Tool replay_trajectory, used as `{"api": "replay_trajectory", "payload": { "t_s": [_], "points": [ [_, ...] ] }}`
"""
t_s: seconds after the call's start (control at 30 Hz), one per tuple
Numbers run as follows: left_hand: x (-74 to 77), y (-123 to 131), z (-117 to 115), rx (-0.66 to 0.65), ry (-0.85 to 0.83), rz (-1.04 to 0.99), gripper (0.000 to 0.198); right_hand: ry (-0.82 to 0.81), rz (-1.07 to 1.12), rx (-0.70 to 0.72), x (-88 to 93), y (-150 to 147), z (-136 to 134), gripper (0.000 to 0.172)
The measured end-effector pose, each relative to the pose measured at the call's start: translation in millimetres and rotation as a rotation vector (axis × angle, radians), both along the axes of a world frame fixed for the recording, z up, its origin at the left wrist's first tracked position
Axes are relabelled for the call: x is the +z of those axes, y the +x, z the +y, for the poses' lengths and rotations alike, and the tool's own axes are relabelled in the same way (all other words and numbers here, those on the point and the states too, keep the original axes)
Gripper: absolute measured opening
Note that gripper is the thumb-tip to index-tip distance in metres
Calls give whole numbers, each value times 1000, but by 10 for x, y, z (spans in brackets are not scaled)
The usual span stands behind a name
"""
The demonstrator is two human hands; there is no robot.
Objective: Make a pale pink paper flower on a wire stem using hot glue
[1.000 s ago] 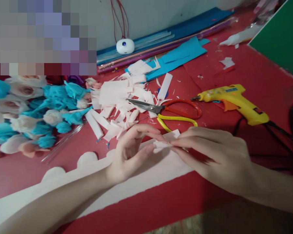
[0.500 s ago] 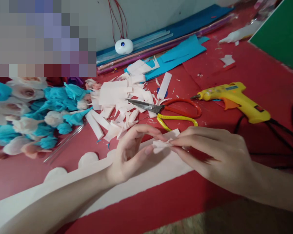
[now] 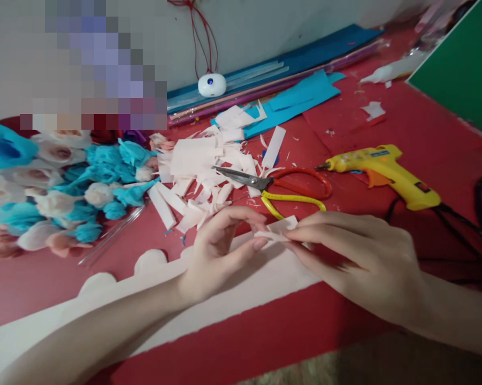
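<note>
Between my fingers is a small, folded piece of pale pink crepe paper (image 3: 278, 229). My right hand (image 3: 357, 251) pinches its right side between thumb and fingertips. At its left end, my left hand (image 3: 220, 251) has the thumb against the paper and the other fingers curled above; part of that grip is hidden. Below both hands lies a long pale paper strip (image 3: 220, 310) with rounded pieces on its far edge. Just beyond them rest scissors (image 3: 260, 183) with one red and one yellow handle, blades pointing left over paper scraps (image 3: 194, 155).
A yellow glue gun (image 3: 385, 171) lies at right, its black cord (image 3: 457, 230) trailing off. Blue and pale paper flowers (image 3: 100, 166) crowd the left. Blue paper (image 3: 297, 101), a white device (image 3: 212, 84) and a white bottle (image 3: 393, 70) are farther back. A green board (image 3: 461, 75) stands upper right.
The view has shifted slightly, so the table items sit a little lower and farther right on the left side. Both hands keep nearly the same pose at the paper, which has tilted slightly.
</note>
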State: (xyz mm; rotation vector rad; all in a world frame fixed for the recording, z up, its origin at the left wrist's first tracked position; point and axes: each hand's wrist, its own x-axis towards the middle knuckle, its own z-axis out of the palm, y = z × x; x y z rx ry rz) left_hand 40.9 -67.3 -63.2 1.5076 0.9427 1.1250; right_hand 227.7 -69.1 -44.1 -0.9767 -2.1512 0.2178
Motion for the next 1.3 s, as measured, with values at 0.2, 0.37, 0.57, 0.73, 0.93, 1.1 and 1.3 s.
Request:
{"api": "replay_trajectory", "payload": {
  "t_s": [0.2,0.37,0.57,0.73,0.93,1.1,1.3],
  "points": [
    [113,-19,6,26,38,7,10,-427,103,30,156,-6,-17,13],
    [211,-61,33,-38,16,-13,9,-878,254,172,282,10,54,15],
    [239,-60,47,-109,-20,-49,6,-1257,383,352,233,13,79,19],
    [251,-56,45,-145,-52,-69,6,-1524,519,411,165,16,43,15],
    [221,-16,18,-135,-168,-180,15,-1601,575,448,153,-14,29,13],
    [167,3,-38,-101,-223,-183,13,-1523,651,397,164,-43,17,17],
    [171,9,-67,-141,-310,-248,12,-1494,728,433,121,-80,14,10]
  ]
}}
